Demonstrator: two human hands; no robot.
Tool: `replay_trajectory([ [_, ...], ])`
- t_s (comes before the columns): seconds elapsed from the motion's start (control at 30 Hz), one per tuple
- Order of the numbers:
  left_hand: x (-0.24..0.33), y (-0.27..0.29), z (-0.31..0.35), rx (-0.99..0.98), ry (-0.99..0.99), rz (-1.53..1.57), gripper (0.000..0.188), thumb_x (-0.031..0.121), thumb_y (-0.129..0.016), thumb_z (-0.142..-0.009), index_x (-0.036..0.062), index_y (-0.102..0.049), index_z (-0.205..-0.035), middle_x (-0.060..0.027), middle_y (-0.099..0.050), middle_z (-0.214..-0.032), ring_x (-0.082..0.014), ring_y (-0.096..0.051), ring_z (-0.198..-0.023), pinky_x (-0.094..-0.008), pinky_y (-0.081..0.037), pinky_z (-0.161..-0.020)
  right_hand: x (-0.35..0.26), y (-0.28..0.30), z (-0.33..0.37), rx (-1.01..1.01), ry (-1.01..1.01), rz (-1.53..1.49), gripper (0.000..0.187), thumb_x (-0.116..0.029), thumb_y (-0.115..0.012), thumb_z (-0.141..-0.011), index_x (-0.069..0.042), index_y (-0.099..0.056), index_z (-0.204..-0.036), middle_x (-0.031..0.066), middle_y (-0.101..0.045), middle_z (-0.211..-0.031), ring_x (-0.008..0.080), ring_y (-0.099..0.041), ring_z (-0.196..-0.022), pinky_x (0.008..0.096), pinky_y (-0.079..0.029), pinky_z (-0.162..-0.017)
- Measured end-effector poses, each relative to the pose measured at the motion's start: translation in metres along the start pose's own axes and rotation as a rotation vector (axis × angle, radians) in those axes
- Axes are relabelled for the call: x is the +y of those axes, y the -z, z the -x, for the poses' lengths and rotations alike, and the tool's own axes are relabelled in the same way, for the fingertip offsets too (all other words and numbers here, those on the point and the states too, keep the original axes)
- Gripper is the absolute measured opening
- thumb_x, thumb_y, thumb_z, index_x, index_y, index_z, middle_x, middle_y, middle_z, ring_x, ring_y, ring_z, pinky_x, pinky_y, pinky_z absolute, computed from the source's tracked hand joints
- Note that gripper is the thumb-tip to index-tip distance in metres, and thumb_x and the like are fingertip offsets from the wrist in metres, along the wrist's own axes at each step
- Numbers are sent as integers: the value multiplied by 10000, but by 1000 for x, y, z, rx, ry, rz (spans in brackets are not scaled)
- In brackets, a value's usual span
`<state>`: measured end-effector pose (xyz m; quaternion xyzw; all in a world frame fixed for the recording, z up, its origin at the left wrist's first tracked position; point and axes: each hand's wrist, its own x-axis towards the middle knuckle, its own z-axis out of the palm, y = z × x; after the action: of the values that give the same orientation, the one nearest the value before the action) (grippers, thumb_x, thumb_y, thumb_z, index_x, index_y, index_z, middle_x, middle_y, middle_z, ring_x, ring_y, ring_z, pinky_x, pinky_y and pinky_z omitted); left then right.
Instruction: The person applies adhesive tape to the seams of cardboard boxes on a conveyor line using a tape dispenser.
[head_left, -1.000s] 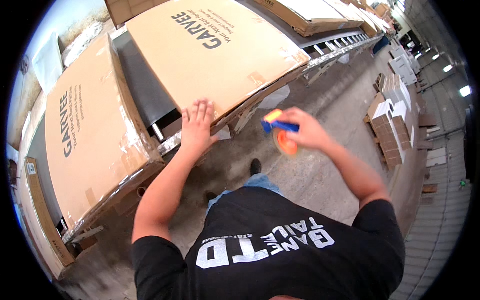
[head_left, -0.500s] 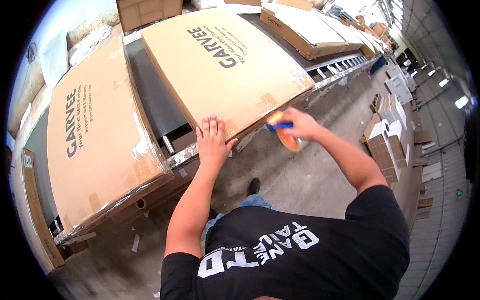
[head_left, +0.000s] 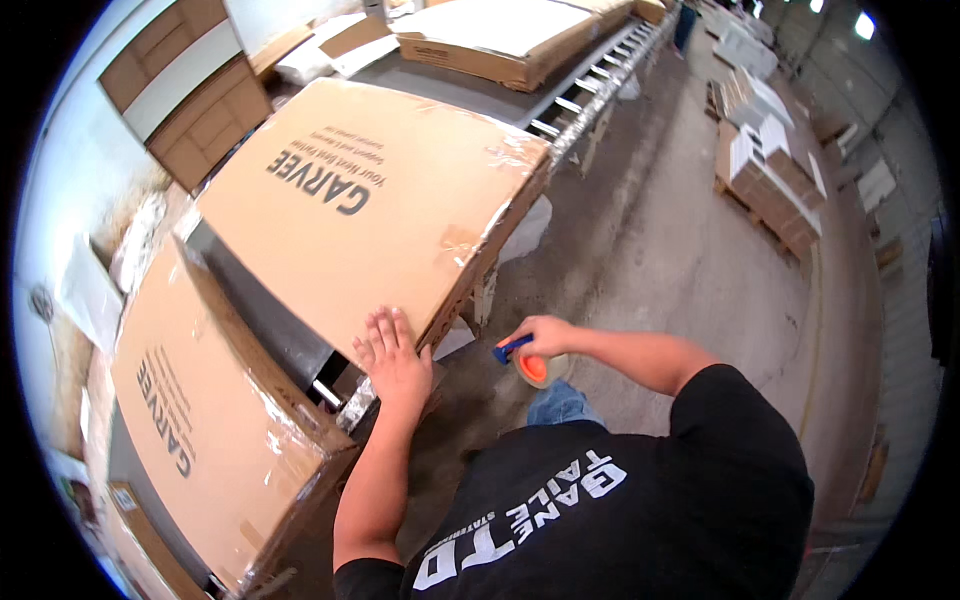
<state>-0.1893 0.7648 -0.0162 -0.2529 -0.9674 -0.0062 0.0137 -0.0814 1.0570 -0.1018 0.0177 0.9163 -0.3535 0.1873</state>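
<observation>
A large flat cardboard box point(head_left: 400, 170) lies on the conveyor, with shiny tape along its near edge. My left hand point(head_left: 396, 358) rests flat on its near left corner, fingers stretched out. Held away from the box, above the floor, my right hand point(head_left: 545, 338) grips a tape dispenser point(head_left: 512, 348) with a blue front part and an orange core in its roll. To the left, a second flat cardboard box point(head_left: 215, 400) sits on the same line, its edges also taped.
The conveyor point(head_left: 265, 300) has a dark belt and metal rollers point(head_left: 600, 75) along its right side. Farther up lies an open-topped carton point(head_left: 480, 62). Stacked flat cartons point(head_left: 775, 180) stand on a pallet at right, across the concrete floor point(head_left: 660, 240). Brown boxes point(head_left: 205, 120) stand by the wall.
My view has turned, so the boxes appear lower and farther left. The right hand has drawn the tape dispenser away from the box edge. My left hand stays on the box corner.
</observation>
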Motion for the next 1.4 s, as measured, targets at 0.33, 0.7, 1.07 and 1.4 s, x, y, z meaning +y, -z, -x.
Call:
replay_trajectory([
  [0.33, 177, -4, -223, 164, -261, -50, 841, 463, -635, -911, 50, -291, -1558, -162, -262, -1635, -347, -214, -1522, -578, -152, -1214, 192, 241, -2, 226, -142, -1521, 614, -120, -544, -824, 25, -487, -1418, 142, -631, -1293, 227, -644, -1156, 358, -511, -1028],
  [0.7, 272, -5, -322, 93, -144, -20, 845, 477, -667, -904, 32, -333, -1539, -215, -292, -1604, -397, -270, -1490, -552, -221, -1193, 289, 429, -178, -109, 92, -1103, 690, -144, -592, -713, 71, -545, -1368, 178, -657, -1231, 211, -672, -1080, 316, -534, -982],
  [1.07, 265, -9, -323, 5, -143, 10, 811, 432, -645, -914, 36, -327, -1546, -239, -251, -1622, -421, -228, -1506, -558, -164, -1206, 283, 319, -170, -537, 421, -775, 594, -171, -703, -732, -70, -662, -1316, 136, -618, -1256, 258, -580, -1183, 372, -450, -1039],
  [1.4, 263, -5, -322, 6, -152, 0, 815, 413, -658, -914, 12, -319, -1538, -248, -261, -1614, -433, -234, -1499, -577, -174, -1198, 227, 286, -113, -216, 573, -430, 484, -238, -699, -769, -150, -706, -1245, 115, -651, -1198, 307, -634, -1111, 413, -559, -898],
])
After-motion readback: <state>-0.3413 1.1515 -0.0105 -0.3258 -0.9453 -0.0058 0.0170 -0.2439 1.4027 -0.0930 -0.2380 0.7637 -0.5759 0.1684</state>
